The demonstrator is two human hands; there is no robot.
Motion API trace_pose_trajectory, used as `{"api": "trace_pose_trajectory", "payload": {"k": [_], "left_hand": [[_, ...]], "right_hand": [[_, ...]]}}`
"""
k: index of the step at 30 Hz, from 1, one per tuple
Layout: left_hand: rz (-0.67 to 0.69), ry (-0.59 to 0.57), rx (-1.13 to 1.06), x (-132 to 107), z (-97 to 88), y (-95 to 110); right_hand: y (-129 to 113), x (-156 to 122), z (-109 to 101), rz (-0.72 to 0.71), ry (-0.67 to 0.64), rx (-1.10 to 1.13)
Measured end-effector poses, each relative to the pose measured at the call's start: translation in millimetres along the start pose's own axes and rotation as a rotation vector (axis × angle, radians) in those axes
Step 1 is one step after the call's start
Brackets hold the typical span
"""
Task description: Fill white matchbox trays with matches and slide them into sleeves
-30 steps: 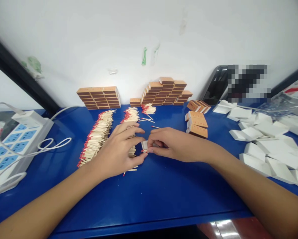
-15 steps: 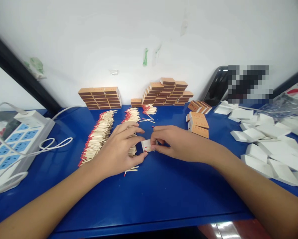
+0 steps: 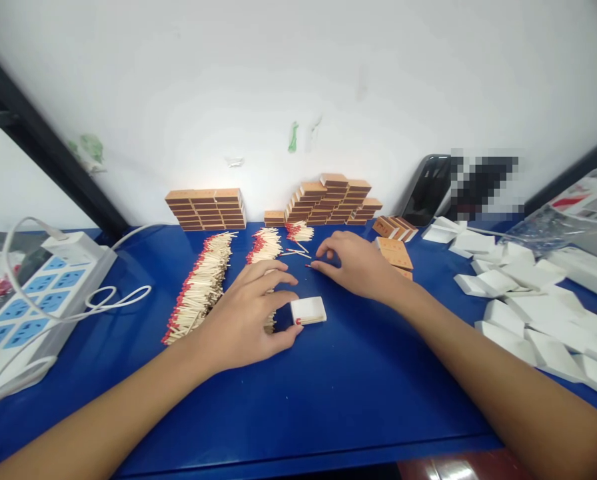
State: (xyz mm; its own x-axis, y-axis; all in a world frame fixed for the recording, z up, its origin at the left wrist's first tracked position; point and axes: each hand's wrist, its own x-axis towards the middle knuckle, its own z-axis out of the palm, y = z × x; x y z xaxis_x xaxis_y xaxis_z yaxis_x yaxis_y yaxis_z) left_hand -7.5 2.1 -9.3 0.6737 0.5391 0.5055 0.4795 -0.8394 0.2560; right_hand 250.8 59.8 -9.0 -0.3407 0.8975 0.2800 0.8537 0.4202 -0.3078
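While the left hand (image 3: 243, 313), fingers apart, curves at one end of a white tray (image 3: 308, 308) on the tabletop (image 3: 298, 407), red-headed matches (image 3: 299, 321) lie inside its near edge; the right hand (image 3: 356, 263), fingertips parted, is beside a loose match (image 3: 308, 266).

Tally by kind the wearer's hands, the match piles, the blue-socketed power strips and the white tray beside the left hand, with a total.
Left hand and right hand, both bare: 2
Piles of red-tipped wooden matches: 3
White power strip with blue sockets: 1
White rectangular tray beside the left hand: 1
Total: 7
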Motion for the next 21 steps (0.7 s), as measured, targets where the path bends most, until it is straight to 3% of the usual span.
{"api": "trace_pose_trajectory", "payload": {"k": [5, 13, 21], "left_hand": [[0.008, 0.018, -0.003, -1, 0.1, -2], [0.01, 0.029, -0.008, -2, 1.5, -1], [0.014, 0.027, 0.037, -2, 0.6, -6]], "right_hand": [[-1, 2, -1, 0.0, -0.151, 0.0], [-13, 13, 19, 0.036, -0.005, 0.03], [-9, 18, 21, -0.003, -0.042, 0.022]]}}
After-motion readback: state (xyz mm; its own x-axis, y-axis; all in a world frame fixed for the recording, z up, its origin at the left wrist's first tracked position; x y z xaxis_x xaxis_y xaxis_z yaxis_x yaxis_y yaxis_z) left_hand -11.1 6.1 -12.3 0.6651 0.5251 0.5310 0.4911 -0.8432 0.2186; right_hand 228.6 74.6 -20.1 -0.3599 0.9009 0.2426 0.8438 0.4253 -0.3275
